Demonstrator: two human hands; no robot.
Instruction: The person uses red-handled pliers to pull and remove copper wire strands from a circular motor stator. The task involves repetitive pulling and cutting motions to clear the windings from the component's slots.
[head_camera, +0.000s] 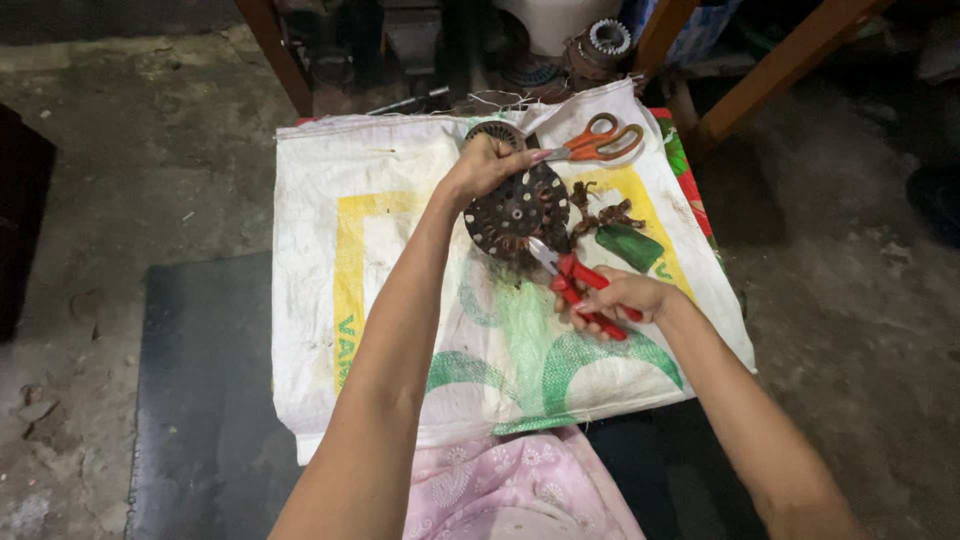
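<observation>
— Left hand (487, 165)?
— Closed over the top edge of the stator (518, 208), holding it tilted up on the sack (400, 300). Fingers curled round the rim, thumb side toward the camera.

— Stator itself?
— Round, dark, rusty, ringed with slots and small holes. Near the middle of the sack's far half, lower edge resting on the cloth.

— Right hand (615, 300)?
— Wrapped tight round the red handles of the cutters (575, 280). Metal tip pointed up-left, touching the stator's lower right edge. Blades open or shut: cannot tell, too small.

— Anything beside them?
— Orange-handled scissors (600, 142) lying on the sack's far edge, just past the left hand's fingertips. Brown wire scraps (600, 215) just right of the stator. A green piece (630, 247) below those scraps, near the cutters.

— Underneath?
— White woven sack with yellow and green print, spread over a low surface. Pink patterned cloth (510, 485) at the near edge, between the two arms. Concrete floor (130, 200) all around.

— Further back?
— Wooden legs (775, 70) angled at top right, another small toothed metal part (607, 38) in the shadow behind the sack.
</observation>
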